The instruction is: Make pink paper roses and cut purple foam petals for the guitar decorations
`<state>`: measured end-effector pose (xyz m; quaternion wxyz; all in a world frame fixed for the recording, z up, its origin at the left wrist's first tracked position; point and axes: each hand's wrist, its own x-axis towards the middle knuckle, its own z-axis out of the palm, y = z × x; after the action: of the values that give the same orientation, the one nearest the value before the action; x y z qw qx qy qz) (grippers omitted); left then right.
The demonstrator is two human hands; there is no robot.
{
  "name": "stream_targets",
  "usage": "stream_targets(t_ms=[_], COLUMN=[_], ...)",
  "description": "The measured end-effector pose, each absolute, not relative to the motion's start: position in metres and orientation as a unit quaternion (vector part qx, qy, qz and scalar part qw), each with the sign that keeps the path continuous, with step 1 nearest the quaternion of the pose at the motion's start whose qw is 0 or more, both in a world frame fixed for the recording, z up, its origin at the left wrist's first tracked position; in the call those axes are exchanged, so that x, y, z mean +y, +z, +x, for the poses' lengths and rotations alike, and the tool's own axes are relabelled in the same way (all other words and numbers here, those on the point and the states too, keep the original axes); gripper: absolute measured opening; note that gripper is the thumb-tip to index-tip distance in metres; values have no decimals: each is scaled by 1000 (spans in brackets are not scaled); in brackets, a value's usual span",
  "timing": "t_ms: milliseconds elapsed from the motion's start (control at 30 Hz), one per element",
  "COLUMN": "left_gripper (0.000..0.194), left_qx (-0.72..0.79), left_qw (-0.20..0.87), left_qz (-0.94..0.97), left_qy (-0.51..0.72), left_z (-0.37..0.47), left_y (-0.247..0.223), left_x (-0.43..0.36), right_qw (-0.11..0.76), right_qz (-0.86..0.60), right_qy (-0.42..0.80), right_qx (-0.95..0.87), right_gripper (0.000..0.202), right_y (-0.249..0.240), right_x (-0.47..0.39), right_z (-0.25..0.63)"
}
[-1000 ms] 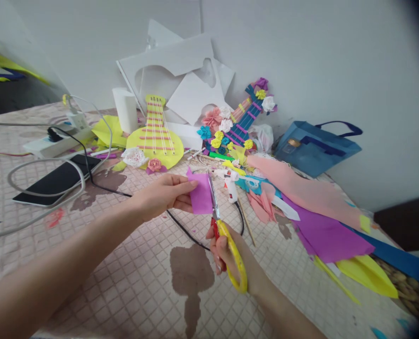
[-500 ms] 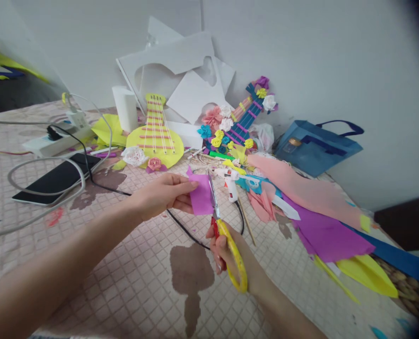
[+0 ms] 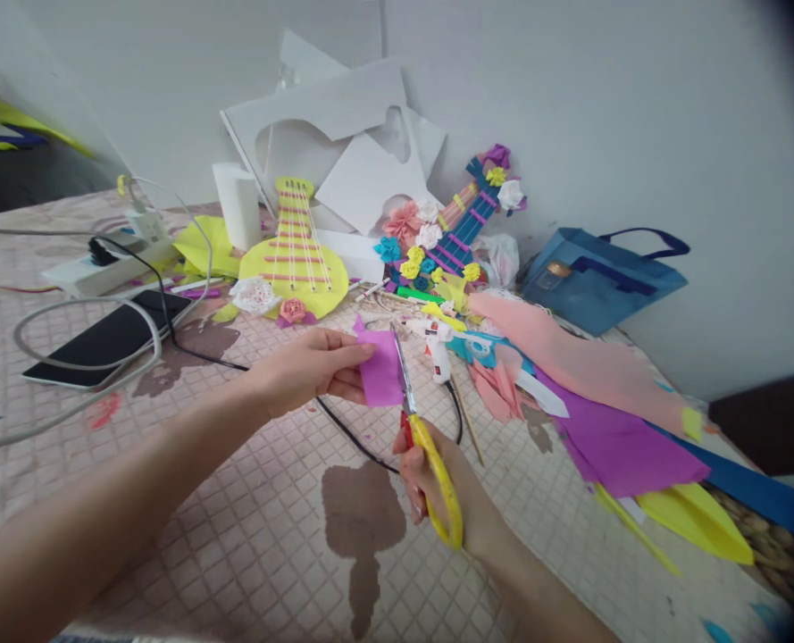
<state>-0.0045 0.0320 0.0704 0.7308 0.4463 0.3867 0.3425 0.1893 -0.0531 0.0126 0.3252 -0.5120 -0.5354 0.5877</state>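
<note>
Over the beige, grid-patterned cloth (image 3: 263, 527), left hand (image 3: 333, 368) pinches small rectangular purple paper (image 3: 381, 371) by its left side, apparently leaving the right edge free for blades. Right hand (image 3: 447, 487) grips yellow-and-red-handled metal scissors (image 3: 421, 432) along that edge; white glue gun (image 3: 439, 357) sits beyond.

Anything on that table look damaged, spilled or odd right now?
Yes, the tablecloth: a dark brown patch just left of the right hand breaks its pale grid. Whether it's worn or stained, I can't tell. A red smear near the flat black device also looks out of place.
</note>
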Motion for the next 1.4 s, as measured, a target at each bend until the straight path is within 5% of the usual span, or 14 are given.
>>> stream_targets(t_ms=[333,733,833,1033,1167,1400], left_gripper=[32,31,29,28,8,8], left_qx=[415,330,346,341,300,360], left_qw=[728,649,591,273,270,234], left_qz=[451,682,723,889,908,889], left_qy=[308,71,88,136,108,162], left_z=[-7,3,-6,-29,-28,-27], left_y=[49,51,49,29,18,17], left_x=[47,24,33,67,74,73], right_qw=[335,366,373,369,361,363], right_qz=[-404,-537,-544,-544,-548,-545], right_qy=[736,496,473,488,480,487], right_qx=[-427,-576,-585,-574,-582,-578], right_gripper=[71,27,25,28,25,22], right_y=[12,19,16,20,20,16], right_x=[-29,-33,-33,-32,-32,-29], right_z=[204,203,203,204,204,209])
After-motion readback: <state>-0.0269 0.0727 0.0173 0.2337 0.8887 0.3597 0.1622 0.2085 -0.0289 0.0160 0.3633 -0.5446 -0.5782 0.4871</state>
